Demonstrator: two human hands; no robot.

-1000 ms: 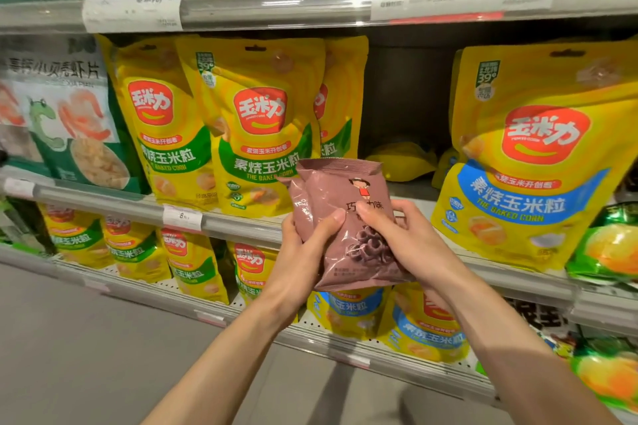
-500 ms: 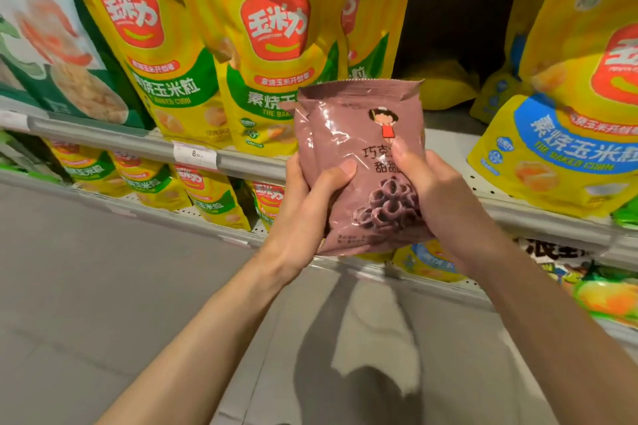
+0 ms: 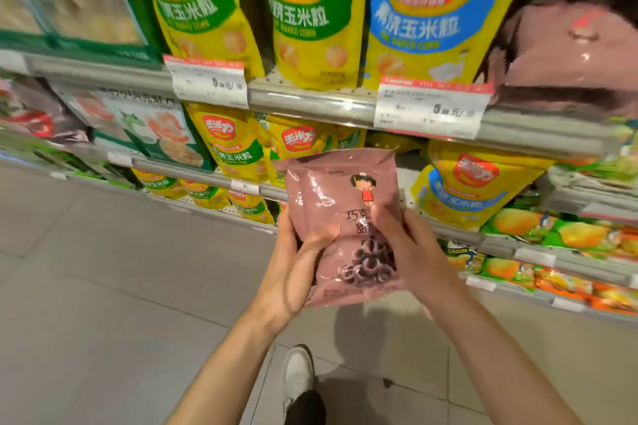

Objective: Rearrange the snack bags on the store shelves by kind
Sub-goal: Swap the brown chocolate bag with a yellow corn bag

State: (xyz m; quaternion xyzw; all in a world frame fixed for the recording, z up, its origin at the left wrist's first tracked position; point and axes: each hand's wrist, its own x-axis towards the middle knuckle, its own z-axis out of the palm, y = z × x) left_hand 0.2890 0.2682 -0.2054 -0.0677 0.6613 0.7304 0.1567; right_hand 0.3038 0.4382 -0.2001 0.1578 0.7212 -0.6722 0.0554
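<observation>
Since the earlier frame your view has dropped back and down: more shelf tiers show now, the floor [image 3: 103, 286] fills the near left, and your shoe [image 3: 297, 373] appears below. The pink bag [image 3: 340, 214] has stayed between your hands, in front of the shelves.

Your left hand [image 3: 293, 266] grips the bag's left edge, thumb laid across the front. Your right hand [image 3: 411, 252] grips the right side, thumb over the printed text. Both are closed on the bag; it hangs upright in the air, touching no shelf.

You seem to be mid-carry, looking for where this kind belongs. At the far right, on the upper shelf [image 3: 310, 100], sits a pile of pink bags [image 3: 569, 48] that looks like the same kind, just beside the blue-band corn bag [image 3: 424, 21]. The next move likely calls for lifting the bag up and right to that pile, clearing the price tag [image 3: 431, 110] on the shelf edge.

The bag is glossy, dusky pink film, puffed and soft, with a small cartoon figure, dark characters and a heap of dark rings printed low on the front. A second bag edge seems to show behind its left side; I cannot tell for sure.
</observation>
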